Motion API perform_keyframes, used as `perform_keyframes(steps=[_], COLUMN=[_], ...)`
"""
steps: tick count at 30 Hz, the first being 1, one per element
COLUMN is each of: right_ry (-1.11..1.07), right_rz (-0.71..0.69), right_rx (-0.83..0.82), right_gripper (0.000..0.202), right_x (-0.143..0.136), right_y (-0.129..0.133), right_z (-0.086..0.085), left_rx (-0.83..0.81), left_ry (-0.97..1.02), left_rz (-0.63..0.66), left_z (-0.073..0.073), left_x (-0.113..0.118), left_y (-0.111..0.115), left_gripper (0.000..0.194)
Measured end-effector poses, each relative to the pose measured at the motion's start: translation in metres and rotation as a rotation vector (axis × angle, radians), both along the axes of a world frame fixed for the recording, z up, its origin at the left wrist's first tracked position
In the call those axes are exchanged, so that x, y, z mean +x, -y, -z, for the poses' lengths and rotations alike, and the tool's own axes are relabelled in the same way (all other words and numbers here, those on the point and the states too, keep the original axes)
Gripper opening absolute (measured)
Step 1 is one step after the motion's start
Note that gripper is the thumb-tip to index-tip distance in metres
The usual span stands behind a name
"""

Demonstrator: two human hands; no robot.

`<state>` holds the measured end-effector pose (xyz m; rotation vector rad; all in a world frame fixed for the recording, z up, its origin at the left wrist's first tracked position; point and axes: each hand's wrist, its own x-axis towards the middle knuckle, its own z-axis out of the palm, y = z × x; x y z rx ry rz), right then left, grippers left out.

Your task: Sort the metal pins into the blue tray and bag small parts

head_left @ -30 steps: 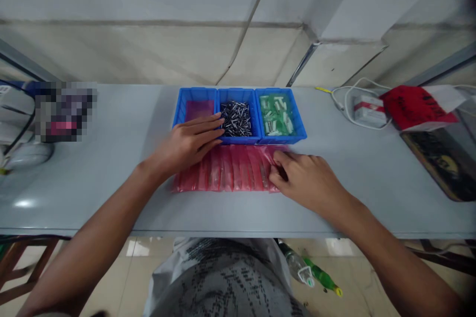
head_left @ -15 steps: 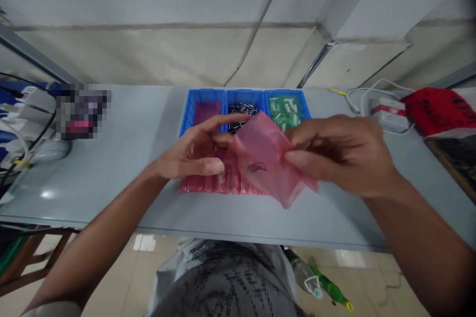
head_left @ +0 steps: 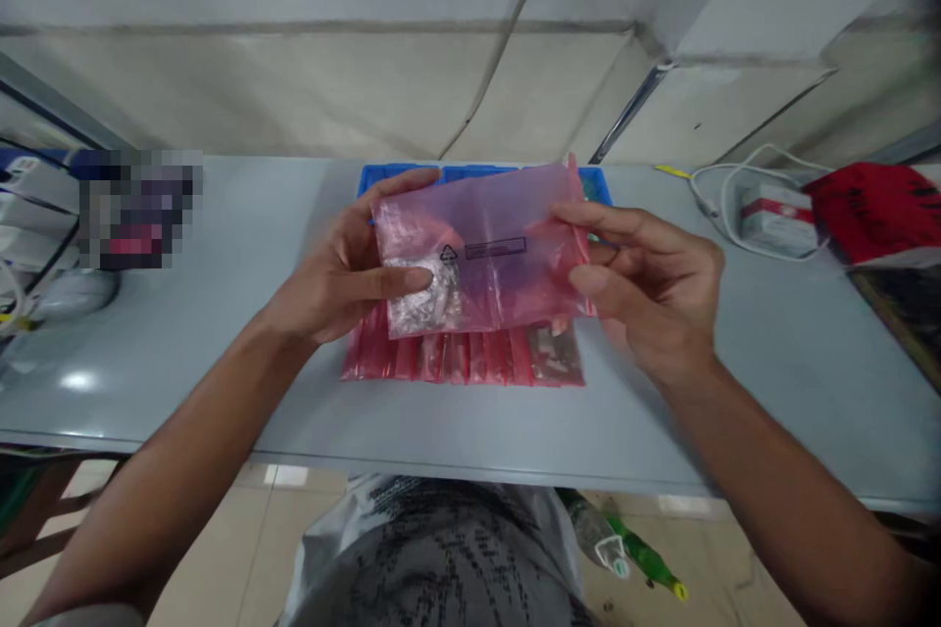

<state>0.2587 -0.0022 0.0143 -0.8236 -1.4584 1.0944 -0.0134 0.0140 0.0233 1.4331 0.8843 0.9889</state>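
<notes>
A translucent pink bag [head_left: 507, 284] with a small printed label is stretched between my hands above the table. Small shiny pieces gather at its left end. My left hand [head_left: 342, 265] grips that end, thumb in front and fingers behind. My right hand [head_left: 647, 284] pinches the right end between thumb and fingers. Below the held bag, a row of pink bags [head_left: 456, 358] lies overlapping on the table. Blue bins [head_left: 401, 172] stand behind, mostly hidden by the held bag.
On the grey table [head_left: 242, 216], a red and white box [head_left: 779, 216] with white cable and a red item [head_left: 882, 211] sit at right. White plugs and cables [head_left: 44, 201] are at far left. Bottles [head_left: 647, 558] lie on the floor.
The held bag has turned from a slanted, folded position to lie lengthwise between my hands. My left hand has closed on its left end, and the bag now covers most of the bins.
</notes>
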Motion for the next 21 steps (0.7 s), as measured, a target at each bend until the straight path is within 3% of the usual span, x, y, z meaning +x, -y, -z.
perform_keyframes(steps=[3, 5, 8, 10, 13, 15, 18, 20, 21], right_ry=[-0.072, -0.105, -0.070, -0.022, 0.101, 0.209, 0.336, 0.393, 0.403], right_rz=[-0.019, 0.044, 0.155, 0.223, 0.322, 0.371, 0.363, 0.343, 0.343], right_rx=[0.044, 0.086, 0.147, 0.209, 0.342, 0.481, 0.707, 0.792, 0.828], right_gripper=[0.039, 0.037, 0.052, 0.054, 0.033, 0.032, 0.054, 0.063, 0.065], right_x=[-0.002, -0.004, -0.005, -0.006, -0.005, -0.004, 0.000, 0.001, 0.002], right_y=[-0.001, -0.002, -0.002, 0.000, 0.003, 0.005, 0.004, 0.002, 0.002], right_z=[0.003, 0.003, 0.002, 0.004, 0.010, 0.011, 0.008, 0.005, 0.004], left_rx=[0.041, 0.088, 0.198, 0.348, 0.638, 0.830, 1.068, 1.107, 1.042], left_ry=[0.086, 0.116, 0.105, 0.055, -0.097, -0.215, -0.289, -0.283, -0.298], left_rz=[-0.061, -0.114, -0.220, -0.341, -0.528, -0.566, -0.531, -0.574, -0.610], left_z=[0.003, 0.005, 0.008, 0.008, 0.006, 0.005, 0.006, 0.011, 0.013], left_x=[-0.005, -0.006, -0.002, 0.003, 0.008, 0.008, 0.005, 0.000, -0.004], left_y=[-0.005, -0.006, -0.003, 0.003, 0.010, 0.011, 0.006, 0.004, 0.003], left_gripper=[0.071, 0.063, 0.058, 0.045, 0.030, 0.027, 0.004, 0.031, 0.040])
